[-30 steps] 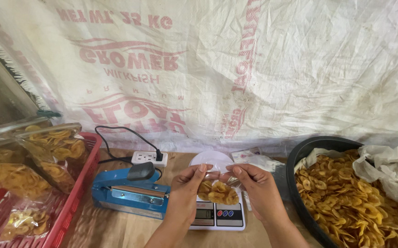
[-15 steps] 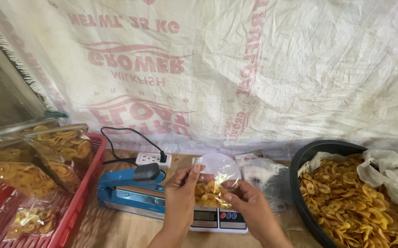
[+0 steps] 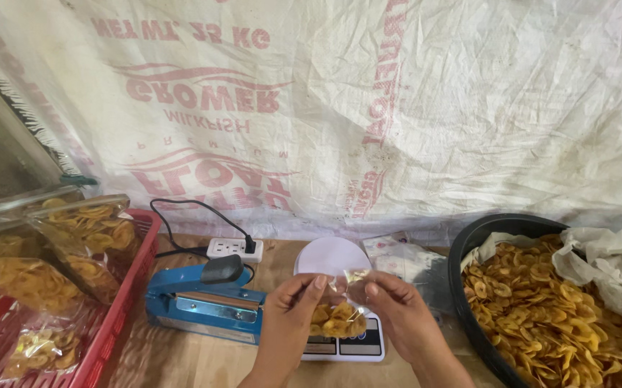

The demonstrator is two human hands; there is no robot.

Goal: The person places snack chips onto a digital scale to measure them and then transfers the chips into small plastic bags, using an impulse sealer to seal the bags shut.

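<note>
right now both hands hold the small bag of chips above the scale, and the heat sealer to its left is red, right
Not quite: the heat sealer is blue, as the head view shows; the crate beside it is the red thing. Both hands, left and right, do hold the small bag of chips above the scale.

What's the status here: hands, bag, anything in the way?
Left hand and right hand both pinching the small clear bag of banana chips above the digital scale. Blue heat sealer close left. Nothing blocking.

A brown tabletop (image 3: 203,359) at the frame's bottom carries a blue heat sealer (image 3: 200,302), a white power strip (image 3: 234,248), a digital scale (image 3: 340,338), a red crate (image 3: 121,302) and a black basin (image 3: 469,287).
</note>
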